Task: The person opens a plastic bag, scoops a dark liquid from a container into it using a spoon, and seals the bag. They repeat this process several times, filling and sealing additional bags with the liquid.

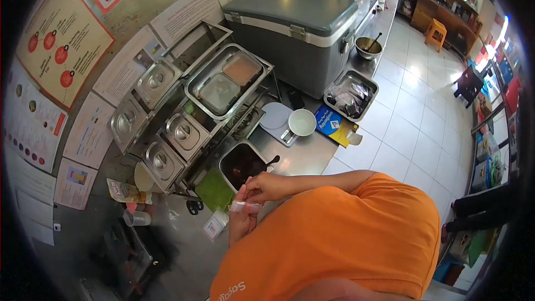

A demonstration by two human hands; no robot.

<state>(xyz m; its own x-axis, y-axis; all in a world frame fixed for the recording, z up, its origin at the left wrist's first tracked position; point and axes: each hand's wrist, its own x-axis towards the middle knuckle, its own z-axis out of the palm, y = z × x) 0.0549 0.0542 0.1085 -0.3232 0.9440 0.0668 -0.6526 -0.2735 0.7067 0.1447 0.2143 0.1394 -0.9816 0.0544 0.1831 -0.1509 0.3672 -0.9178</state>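
**Materials and Surface Finishes**

Left hand and right hand grip a clear, glossy plastic bag. The counter is brushed metal with a dull sheen. The lidded pans at its back edge are polished, reflective steel. The cooler is matt grey plastic. The bowl is smooth and white. The wall posters are matt paper. The floor tiles are glossy.

grey cooler, white bowl, lidded steel pans
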